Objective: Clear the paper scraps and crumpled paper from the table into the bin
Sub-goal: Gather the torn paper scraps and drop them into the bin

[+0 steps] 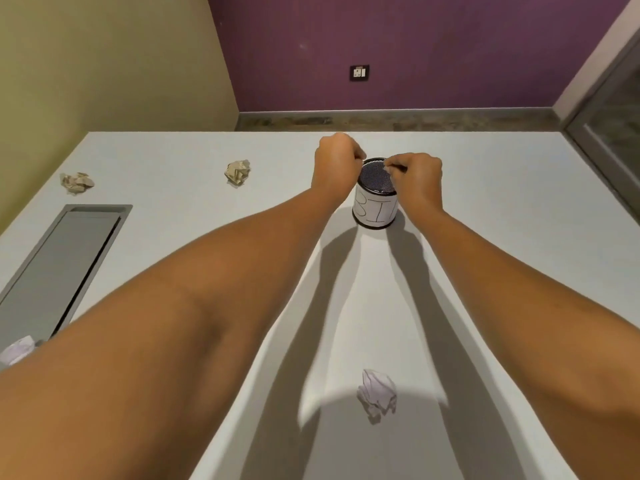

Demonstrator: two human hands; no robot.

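Observation:
The bin (375, 207) is a small black mesh cup wrapped in white paper with "BIN" written on it, standing at mid-table. My left hand (336, 161) is a closed fist at the bin's far left rim; nothing shows in it. My right hand (417, 174) hovers over the right rim, fingers pinched on a small pale paper scrap (390, 164). Crumpled paper lies around: a white ball (376, 393) near me, a beige ball (237, 172) left of the bin, another beige ball (77, 182) at far left, and a white ball (19, 349) at the left edge.
A grey recessed tray (55, 268) is set into the white table (485, 271) on the left. The table's far edge runs just behind the bin, with a purple wall beyond. A glass door frame stands at the right.

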